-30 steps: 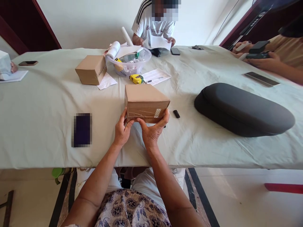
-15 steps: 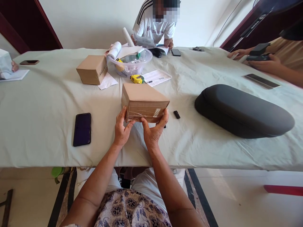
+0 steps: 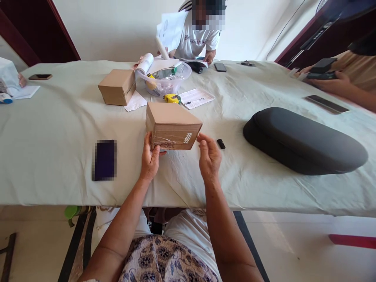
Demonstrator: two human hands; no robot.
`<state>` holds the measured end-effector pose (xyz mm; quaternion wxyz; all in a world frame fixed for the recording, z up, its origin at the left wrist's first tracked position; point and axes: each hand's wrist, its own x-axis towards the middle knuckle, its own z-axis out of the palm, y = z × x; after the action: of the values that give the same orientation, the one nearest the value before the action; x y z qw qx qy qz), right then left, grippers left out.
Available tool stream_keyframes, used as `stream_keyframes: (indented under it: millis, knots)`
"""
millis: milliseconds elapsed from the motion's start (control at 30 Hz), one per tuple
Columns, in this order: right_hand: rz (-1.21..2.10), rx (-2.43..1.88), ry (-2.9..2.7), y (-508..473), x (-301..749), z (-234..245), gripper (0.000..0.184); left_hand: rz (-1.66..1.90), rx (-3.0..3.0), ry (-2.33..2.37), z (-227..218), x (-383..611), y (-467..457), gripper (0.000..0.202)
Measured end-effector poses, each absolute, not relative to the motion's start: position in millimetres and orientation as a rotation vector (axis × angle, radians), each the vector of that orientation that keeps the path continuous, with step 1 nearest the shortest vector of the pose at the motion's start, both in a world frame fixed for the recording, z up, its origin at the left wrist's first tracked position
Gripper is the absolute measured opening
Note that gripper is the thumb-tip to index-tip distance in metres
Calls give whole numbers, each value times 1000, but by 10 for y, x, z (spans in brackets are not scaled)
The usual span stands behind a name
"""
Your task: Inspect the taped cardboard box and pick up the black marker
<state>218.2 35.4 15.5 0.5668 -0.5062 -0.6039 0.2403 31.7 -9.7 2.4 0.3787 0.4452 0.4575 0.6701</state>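
Observation:
A taped brown cardboard box [image 3: 172, 125] rests on the pale green tablecloth [image 3: 53, 133] in front of me. My left hand [image 3: 150, 156] grips its near left corner, thumb on the front face. My right hand [image 3: 209, 156] hovers just right of the box, off it, fingers apart and loosely curled, holding nothing. A small black object [image 3: 221, 143] lies on the cloth right beside my right hand.
A dark phone [image 3: 104, 159] lies to the left. A large black oval case [image 3: 302, 139] fills the right. Behind are a second cardboard box [image 3: 118, 86], a clear bowl [image 3: 167, 79], a yellow tape measure [image 3: 172, 98] and papers. One person sits opposite, another person's hands at far right.
My right hand has let go of the box and drawn back to the right. The box has shifted slightly left under my left hand. The person opposite has raised a sheet of paper.

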Motion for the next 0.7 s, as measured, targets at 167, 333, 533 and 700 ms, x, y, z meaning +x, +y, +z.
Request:
stream_keyframes:
  millis: [167, 333, 533, 700]
  knots:
    - [207, -1824, -1659, 475, 2528, 46, 40, 1707, 1110, 1196, -11, 321, -90, 73]
    - [350, -1980, -1730, 443, 2559, -82, 42, 1749, 1060, 1197, -26, 326, -73, 75]
    - [625, -1503, -1341, 272, 2523, -46, 39, 1806, 1016, 1175, -36, 321, -49, 76]
    - [657, -986, -1245, -94, 2333, 208, 55, 1816, 1042, 1171, -17, 320, -39, 75]
